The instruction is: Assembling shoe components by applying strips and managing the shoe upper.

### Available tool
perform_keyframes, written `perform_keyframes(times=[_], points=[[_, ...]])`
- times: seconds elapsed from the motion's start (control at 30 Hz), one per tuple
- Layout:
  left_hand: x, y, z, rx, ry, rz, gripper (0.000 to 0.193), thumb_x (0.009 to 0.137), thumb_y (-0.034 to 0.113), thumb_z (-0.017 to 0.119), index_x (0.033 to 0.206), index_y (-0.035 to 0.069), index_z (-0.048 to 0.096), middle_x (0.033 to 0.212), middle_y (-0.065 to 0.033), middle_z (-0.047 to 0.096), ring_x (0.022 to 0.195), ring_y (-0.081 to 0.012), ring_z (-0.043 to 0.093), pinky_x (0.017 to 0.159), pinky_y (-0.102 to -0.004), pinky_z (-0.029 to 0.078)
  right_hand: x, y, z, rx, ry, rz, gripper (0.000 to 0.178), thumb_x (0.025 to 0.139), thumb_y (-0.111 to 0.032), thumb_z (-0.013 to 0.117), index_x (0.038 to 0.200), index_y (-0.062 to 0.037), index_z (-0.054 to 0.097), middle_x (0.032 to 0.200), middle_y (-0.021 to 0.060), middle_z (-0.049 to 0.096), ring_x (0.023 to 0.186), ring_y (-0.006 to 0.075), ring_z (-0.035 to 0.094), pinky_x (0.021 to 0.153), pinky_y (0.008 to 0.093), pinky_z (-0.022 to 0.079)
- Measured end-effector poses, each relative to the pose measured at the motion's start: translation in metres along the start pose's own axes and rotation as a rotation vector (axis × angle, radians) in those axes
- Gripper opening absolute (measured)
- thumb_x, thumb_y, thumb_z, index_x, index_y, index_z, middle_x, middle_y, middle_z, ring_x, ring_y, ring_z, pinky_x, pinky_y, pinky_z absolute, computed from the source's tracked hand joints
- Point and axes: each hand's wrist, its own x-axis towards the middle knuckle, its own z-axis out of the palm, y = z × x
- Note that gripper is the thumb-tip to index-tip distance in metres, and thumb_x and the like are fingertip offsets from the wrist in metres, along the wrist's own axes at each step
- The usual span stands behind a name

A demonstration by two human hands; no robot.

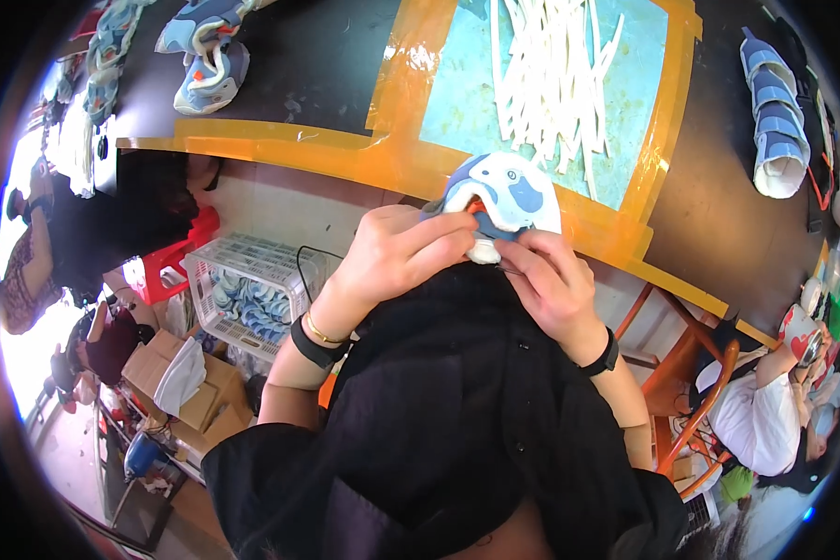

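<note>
In front of my chest, at the table's near edge, I hold a white and blue shoe upper (532, 191) with orange-red showing inside its opening. My left hand (397, 252) is closed, its thumb and fingertips pinching the upper's near left edge. The fingers of my right hand (555, 285) are closed on the near right edge. Between my fingertips a small white padded piece (483, 251) sticks out toward me. Whether it is part of the upper I cannot tell. Just beyond lies a pile of long white strips (551, 75) on a light blue sheet (457, 107).
Orange tape (280, 138) edges the dark table (317, 56). Similar uppers (210, 75) lie at the far left; a nested row of blue uppers (779, 121) is at right. Below left stand a white crate (294, 266) with blue pieces and cardboard boxes (210, 401). People work on both sides.
</note>
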Motion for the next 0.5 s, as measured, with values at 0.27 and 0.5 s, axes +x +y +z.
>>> perform_keyframes(times=[0.27, 0.5], points=[[-0.002, -0.007, 0.005, 0.076, 0.019, 0.102, 0.016, 0.065, 0.009, 0.069, 0.077, 0.013, 0.059, 0.092, 0.0041, 0.066, 0.048, -0.0091, 0.048, 0.044, -0.0238, 0.038, -0.005, 0.001, -0.001, -0.016, -0.061, -0.006, 0.034, 0.066, -0.002, 0.073, 0.1, -0.007, 0.067, 0.088, 0.0035, 0.055, 0.057, 0.0156, 0.058, 0.047, 0.0275, 0.047], [-0.006, -0.007, 0.01, 0.106, 0.113, 0.15, 0.016, 0.063, 0.009, 0.069, 0.074, 0.013, 0.058, 0.091, 0.0045, 0.067, 0.051, -0.0083, 0.053, 0.045, -0.022, 0.041, -0.004, -0.002, 0.005, -0.013, -0.04, -0.004, 0.032, 0.067, -0.002, 0.072, 0.098, -0.008, 0.069, 0.086, 0.0027, 0.055, 0.057, 0.0147, 0.059, 0.047, 0.0265, 0.048]])
